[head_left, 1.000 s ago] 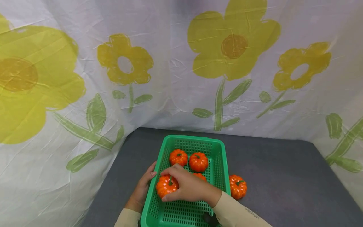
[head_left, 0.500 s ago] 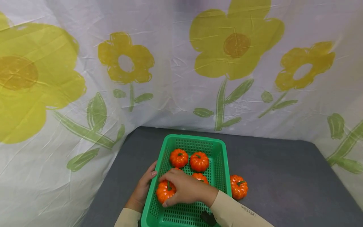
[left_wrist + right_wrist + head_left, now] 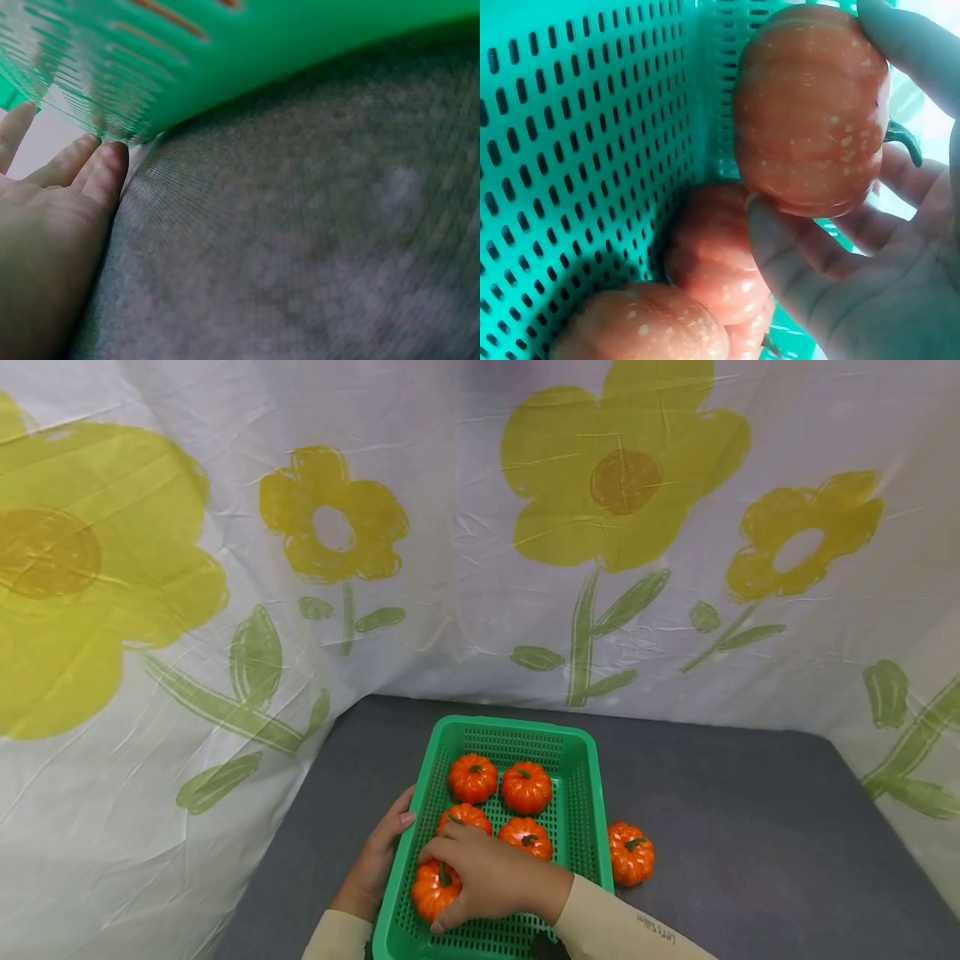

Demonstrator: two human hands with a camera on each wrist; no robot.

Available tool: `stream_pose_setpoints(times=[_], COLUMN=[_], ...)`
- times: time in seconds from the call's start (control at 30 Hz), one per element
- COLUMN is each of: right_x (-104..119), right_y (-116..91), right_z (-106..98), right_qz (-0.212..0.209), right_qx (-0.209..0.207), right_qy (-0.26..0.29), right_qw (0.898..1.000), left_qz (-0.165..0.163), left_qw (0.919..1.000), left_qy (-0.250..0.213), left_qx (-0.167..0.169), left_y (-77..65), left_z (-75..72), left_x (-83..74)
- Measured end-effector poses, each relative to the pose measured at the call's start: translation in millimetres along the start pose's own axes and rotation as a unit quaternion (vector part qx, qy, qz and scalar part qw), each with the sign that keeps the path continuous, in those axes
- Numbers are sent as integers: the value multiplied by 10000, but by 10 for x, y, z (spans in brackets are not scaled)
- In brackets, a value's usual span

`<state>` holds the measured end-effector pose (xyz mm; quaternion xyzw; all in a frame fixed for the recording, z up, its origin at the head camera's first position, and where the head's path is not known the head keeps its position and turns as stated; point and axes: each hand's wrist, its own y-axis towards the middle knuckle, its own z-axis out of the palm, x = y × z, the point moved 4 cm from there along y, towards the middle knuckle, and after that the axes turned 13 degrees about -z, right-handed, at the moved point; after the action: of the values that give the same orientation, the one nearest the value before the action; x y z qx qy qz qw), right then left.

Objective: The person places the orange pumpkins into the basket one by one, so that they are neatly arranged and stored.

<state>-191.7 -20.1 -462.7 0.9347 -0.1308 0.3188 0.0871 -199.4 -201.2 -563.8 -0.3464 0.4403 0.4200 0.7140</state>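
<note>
In the head view my right hand (image 3: 491, 872) grips a small orange pumpkin (image 3: 435, 893) with a green stem, low in the near left part of the green basket (image 3: 592, 802). The right wrist view shows its thumb and fingers round the sides of this pumpkin (image 3: 810, 112), its stem towards the palm. My left hand (image 3: 378, 852) rests against the basket's left side, a fingertip at the rim. Seen from the left wrist, the fingers of the left hand (image 3: 60, 202) reach out nearly straight to the slotted wall (image 3: 142, 67).
Several more pumpkins sit in the basket: two at its far end (image 3: 472, 778) (image 3: 527, 788), others just beyond my right hand (image 3: 467, 817) (image 3: 525, 837). One pumpkin (image 3: 630, 854) lies outside, by the basket's right wall, on the dark grey table (image 3: 720, 810). A flower-printed curtain (image 3: 465, 610) hangs behind.
My right hand has brought the gripped pumpkin nearer to me and lower along the basket's left side, uncovering the pumpkins beyond it. The left hand stays at the basket's side.
</note>
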Motion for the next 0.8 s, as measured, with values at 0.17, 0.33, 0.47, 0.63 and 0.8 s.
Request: stream_pose_setpoints(times=[0.17, 0.33, 0.47, 0.63, 0.8], right_x=[0, -11, -25, -55, -75], right_y=[5, 4, 0, -8, -9], right_z=[48, 93, 128, 190, 225], right_qz=[-144, -172, -138, -83, -49], right_qx=[114, 280, 412, 616, 715], right_qy=[-113, -105, -126, -260, -246], right_qw=[9998, 9994, 9990, 9977, 9971], left_qz=[13, 30, -12, -68, -45], left_qw=[10000, 10000, 10000, 9999, 10000], left_qy=[-8, 10, 18, 35, 36], left_qx=[53, 58, -6, -85, -53], left_y=[-5, -4, -2, -6, -10], left_z=[-5, -11, -20, -20, -12], left_x=[1, 4, 16, 27, 21])
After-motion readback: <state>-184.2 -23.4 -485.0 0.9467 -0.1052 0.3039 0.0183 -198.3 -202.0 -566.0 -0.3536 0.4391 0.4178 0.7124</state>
